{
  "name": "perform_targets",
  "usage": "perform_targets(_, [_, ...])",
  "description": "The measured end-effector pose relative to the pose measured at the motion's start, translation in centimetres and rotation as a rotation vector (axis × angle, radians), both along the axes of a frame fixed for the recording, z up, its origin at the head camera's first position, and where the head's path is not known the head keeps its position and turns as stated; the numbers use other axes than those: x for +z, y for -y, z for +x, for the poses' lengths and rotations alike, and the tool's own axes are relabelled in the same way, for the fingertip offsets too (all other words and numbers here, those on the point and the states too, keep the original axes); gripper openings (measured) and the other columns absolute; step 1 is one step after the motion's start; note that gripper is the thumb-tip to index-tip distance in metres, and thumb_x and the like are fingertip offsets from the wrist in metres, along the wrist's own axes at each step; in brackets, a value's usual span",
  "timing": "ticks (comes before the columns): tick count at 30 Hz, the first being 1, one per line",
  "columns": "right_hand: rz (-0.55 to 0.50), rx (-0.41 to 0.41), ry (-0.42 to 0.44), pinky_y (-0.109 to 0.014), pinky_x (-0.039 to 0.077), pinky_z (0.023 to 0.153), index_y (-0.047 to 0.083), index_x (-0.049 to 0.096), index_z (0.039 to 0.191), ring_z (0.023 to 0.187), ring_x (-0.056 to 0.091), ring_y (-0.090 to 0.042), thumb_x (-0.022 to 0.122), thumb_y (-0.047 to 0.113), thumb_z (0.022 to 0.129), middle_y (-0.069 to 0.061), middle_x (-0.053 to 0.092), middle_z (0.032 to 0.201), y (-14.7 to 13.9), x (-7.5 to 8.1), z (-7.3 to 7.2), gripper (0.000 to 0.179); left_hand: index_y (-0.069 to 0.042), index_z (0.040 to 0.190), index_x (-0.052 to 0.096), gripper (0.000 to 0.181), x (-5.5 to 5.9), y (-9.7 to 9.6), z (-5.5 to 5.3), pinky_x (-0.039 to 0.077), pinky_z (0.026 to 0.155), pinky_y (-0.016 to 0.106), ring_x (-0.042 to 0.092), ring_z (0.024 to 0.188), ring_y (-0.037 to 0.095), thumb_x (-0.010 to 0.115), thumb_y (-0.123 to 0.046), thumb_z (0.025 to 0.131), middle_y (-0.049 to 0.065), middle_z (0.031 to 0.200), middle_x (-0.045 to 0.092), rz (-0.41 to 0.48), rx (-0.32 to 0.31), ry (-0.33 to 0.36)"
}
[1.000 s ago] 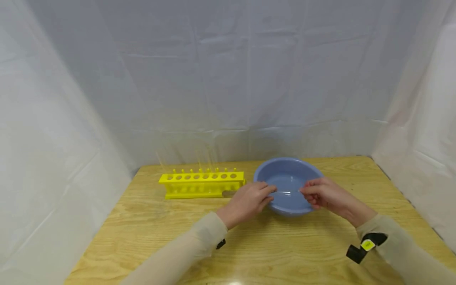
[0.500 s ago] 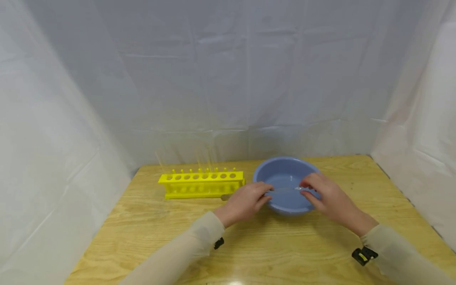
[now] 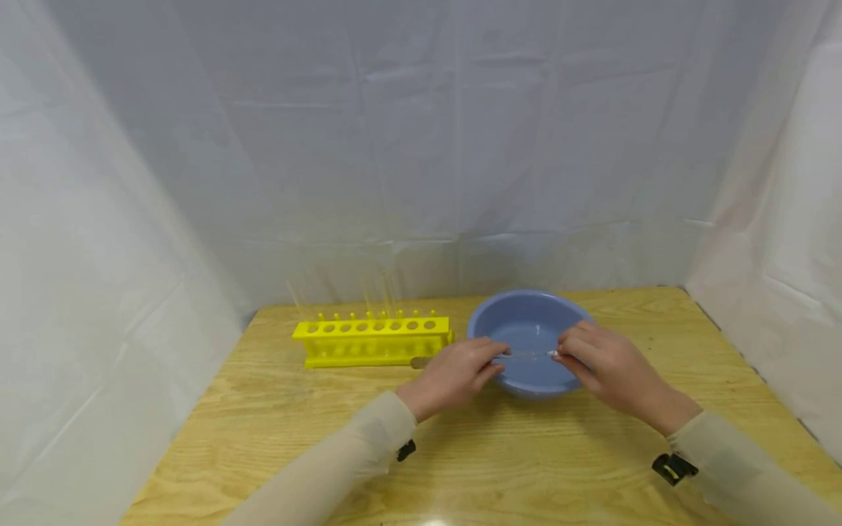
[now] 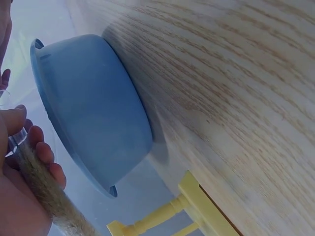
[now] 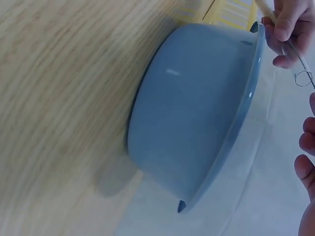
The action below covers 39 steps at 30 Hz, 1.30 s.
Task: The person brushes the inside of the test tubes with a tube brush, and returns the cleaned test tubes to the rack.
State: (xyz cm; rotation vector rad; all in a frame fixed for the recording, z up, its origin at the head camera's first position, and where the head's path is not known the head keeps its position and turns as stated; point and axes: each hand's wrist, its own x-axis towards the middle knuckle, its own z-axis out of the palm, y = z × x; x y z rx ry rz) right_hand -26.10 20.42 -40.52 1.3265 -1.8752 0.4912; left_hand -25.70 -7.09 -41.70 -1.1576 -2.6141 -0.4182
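Observation:
My left hand (image 3: 454, 369) grips a clear glass test tube (image 5: 295, 58) lying nearly level above the basin's near side. A test tube brush sits inside it, its brown bristles (image 4: 47, 189) toward the tube's left end. From the round mouth on the right, the brush's thin twisted wire (image 5: 311, 80) sticks out. My right hand (image 3: 608, 365) pinches the wire's end between thumb and fingers, over the right part of the blue basin (image 3: 526, 298). The left wrist view shows thumb and fingers curled round the glass.
Left of the basin stands a yellow test tube rack (image 3: 371, 329) with a row of holes and pegs. Several clear tubes (image 3: 378, 292) rise along its back. The wooden table (image 3: 500, 460) backs onto white sheeting (image 3: 421, 146).
My right hand turned over on the wire; its thumb and fingers parted half a second ago and now close on the wire's end. My left hand and the tube stay nearly in place.

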Motion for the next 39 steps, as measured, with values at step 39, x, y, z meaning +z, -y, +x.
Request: perform_targets(39, [-0.215, -0.09, 1.061, -0.028, 0.047, 0.057, 0.01, 0.06, 0.095, 0.063, 0.052, -0.012, 0.068, 0.017, 0.097, 0.0, 0.056, 0.077, 0.4, -0.9, 0.8, 0.012, -0.013, 0.13, 0.063, 0.03, 0.0, 0.1, 0.1, 0.055, 0.089, 0.026, 0.067, 0.1, 0.012, 0.058, -0.027, 0.104, -0.001, 0.115, 0.07, -0.018, 0.028, 0.002])
